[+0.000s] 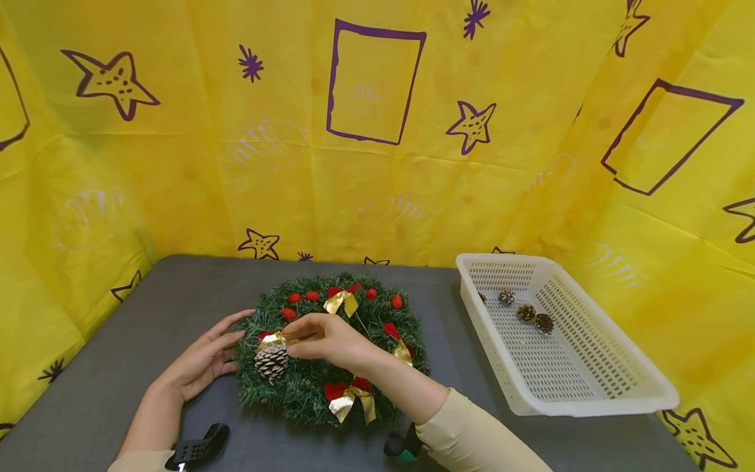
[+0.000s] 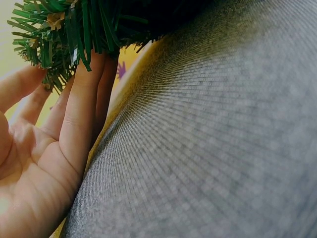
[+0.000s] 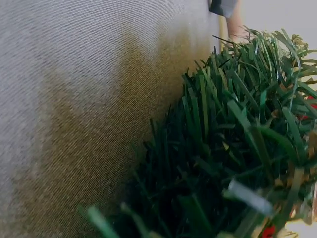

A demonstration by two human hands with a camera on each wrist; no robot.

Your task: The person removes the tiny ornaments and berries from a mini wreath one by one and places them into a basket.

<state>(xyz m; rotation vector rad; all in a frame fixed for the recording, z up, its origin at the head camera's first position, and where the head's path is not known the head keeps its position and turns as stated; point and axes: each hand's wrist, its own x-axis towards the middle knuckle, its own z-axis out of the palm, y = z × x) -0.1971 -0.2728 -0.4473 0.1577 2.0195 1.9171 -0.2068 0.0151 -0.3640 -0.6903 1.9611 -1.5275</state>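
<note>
A green wreath (image 1: pixel 307 393) with red berries and gold-and-red bows lies on the dark table. My left hand (image 1: pixel 203 364) stands at its left edge, fingers loosely bent and touching the green tinsel (image 2: pixel 64 39) from outside. Above the wreath's left part, my right hand (image 1: pixel 330 337) has its thumb and fingertips at the upper right side of a white-tipped pine cone (image 1: pixel 271 362), close to a gold bow (image 1: pixel 272 339). Whether it pinches the cone is unclear. In the right wrist view only tinsel (image 3: pixel 223 139) and the table show; the right hand's fingers are hidden there.
To the right stands a white perforated plastic basket (image 1: pixel 501 373) with several small pine cones (image 1: pixel 526 313) in it. Yellow cloth (image 1: pixel 295 183) with purple drawings hangs behind and beside the table (image 1: pixel 200 282).
</note>
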